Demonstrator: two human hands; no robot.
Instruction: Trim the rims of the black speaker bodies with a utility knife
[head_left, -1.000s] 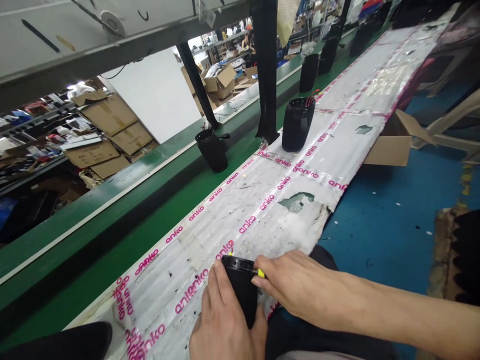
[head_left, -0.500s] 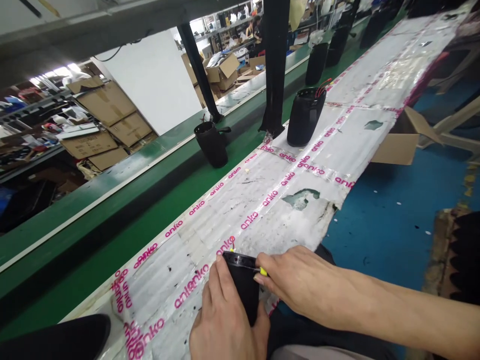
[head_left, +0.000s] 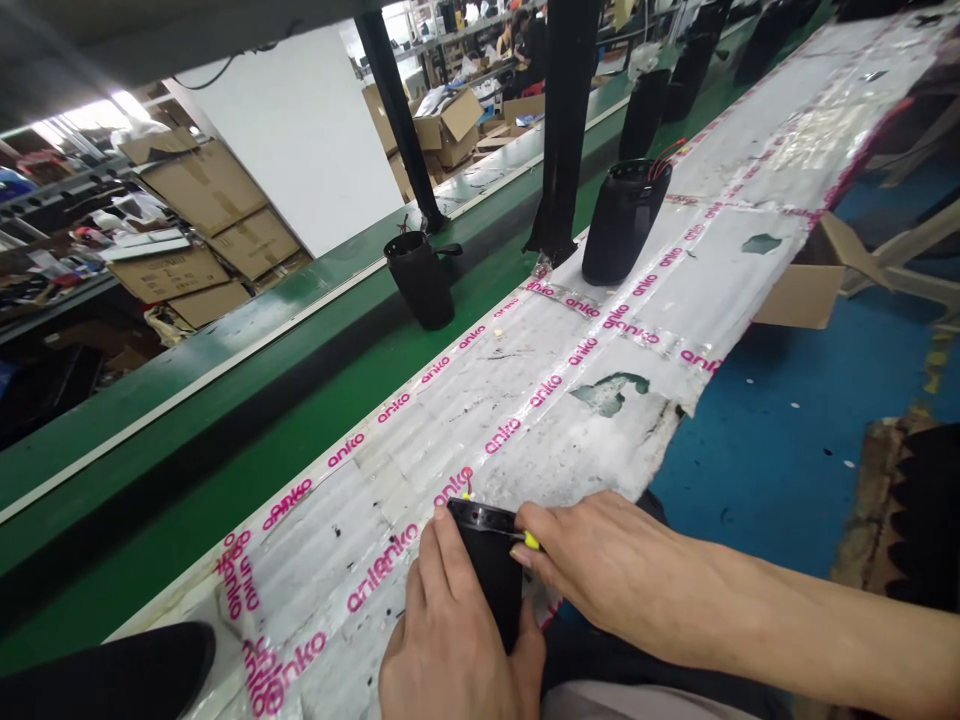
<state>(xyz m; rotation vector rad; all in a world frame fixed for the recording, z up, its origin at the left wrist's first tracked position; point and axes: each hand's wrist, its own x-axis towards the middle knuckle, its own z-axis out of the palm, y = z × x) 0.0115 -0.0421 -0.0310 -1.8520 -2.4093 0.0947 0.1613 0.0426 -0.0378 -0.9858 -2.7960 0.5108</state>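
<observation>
A black fabric-covered speaker housing (head_left: 491, 580) stands tilted at the near edge of the covered bench, its dark plastic rim with small holes facing up. My left hand (head_left: 454, 620) is wrapped round its side, fingertips reaching the rim. My right hand (head_left: 581, 545) is closed in a pinch on a thin tool with a yellow handle (head_left: 531, 540); the tool's narrow end lies at the right side of the rim. Its exact kind is hidden by my fingers. Just beyond the rim, a short red wire (head_left: 468, 480) with a yellow piece sticks up.
White sheeting (head_left: 420, 480) with pink-printed tape covers the bench. Another black housing (head_left: 622, 225) with red wires stands farther along it. One more housing (head_left: 421, 280) is on the green conveyor (head_left: 315, 400). A dark rounded object (head_left: 112, 675) lies at lower left. A black post (head_left: 562, 130) rises beyond.
The view has shifted slightly. Both hands keep their hold on the housing and the tool, with the tool still at the rim's right side.
</observation>
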